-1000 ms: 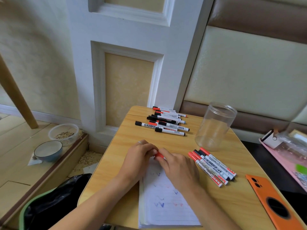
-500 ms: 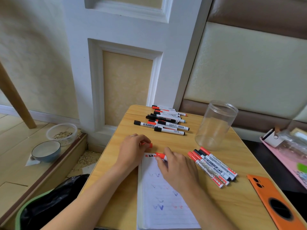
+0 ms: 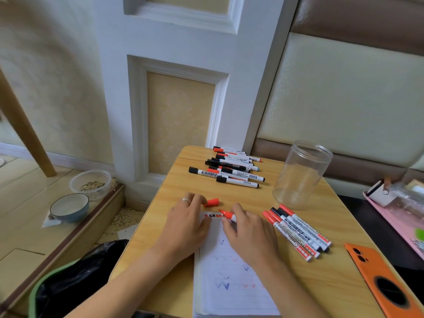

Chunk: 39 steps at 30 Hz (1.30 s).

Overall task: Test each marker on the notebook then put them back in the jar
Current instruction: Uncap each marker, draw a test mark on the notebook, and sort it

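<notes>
My right hand [image 3: 249, 235] grips an uncapped red marker [image 3: 228, 215], its tip touching the top of the open notebook [image 3: 231, 292], where a fresh red scribble shows. My left hand [image 3: 185, 223] holds the marker's red cap [image 3: 212, 202] in its fingertips and rests on the notebook's upper left corner. The clear plastic jar [image 3: 300, 174] stands upright and empty at the back right of the table. Several markers [image 3: 229, 168] lie piled at the far edge. Another group of markers [image 3: 298, 231] lies to the right of the notebook.
The small wooden table [image 3: 165, 203] ends close on the left, with a black bag [image 3: 68, 281] below. An orange phone [image 3: 385, 281] lies at the front right. Two bowls [image 3: 80, 193] sit on the floor at left. A pink tray [image 3: 399, 214] is at right.
My hands pulled the red cap off the marker and drew apart; the left took the cap leftward. The right set the tip on the page and made a red scribble.
</notes>
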Motion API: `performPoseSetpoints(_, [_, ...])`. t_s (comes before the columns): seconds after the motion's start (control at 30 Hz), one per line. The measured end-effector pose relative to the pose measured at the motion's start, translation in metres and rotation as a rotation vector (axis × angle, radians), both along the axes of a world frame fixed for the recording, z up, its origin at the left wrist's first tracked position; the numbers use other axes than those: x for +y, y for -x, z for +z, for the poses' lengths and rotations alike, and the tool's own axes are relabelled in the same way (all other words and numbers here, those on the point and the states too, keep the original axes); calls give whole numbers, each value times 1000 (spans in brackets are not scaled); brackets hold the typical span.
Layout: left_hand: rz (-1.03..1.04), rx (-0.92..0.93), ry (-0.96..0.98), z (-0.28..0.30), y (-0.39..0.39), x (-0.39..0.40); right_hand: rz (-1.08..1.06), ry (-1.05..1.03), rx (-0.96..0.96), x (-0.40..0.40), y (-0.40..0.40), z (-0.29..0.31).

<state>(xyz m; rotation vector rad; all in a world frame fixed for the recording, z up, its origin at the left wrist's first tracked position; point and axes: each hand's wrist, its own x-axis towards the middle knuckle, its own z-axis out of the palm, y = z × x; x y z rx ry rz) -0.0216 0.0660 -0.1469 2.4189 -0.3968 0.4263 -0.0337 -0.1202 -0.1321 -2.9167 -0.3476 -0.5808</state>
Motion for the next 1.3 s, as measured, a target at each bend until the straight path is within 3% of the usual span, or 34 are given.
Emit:
performPoseSetpoints(0.2, [-116,101,-306,-6,29,12,1,-190,-77,-4,1,-1])
performPoseSetpoints(0.43, [-213,137,-390,-2,30,12,20,-555,-115,-10,-9,10])
performPoseSetpoints(0.53, [-234,158,-422,-2,30,11,91,-881,-3,-13,-20,24])
performPoseSetpoints(0.67, [-233,162,-444,-3,29,11,153,-1411,340,-14,-32,33])
performPoseSetpoints(0.73, [-236,170,-431,-2,29,10,196,-1576,452,-16,-34,30])
performPoseSetpoints(0.93, [-215,275,-351,6,34,1,201,-1426,348,-10,-32,15])
performPoseSetpoints(1.3, [-216,296,-484,7,36,-7,104,-1322,329,-9,-32,15])
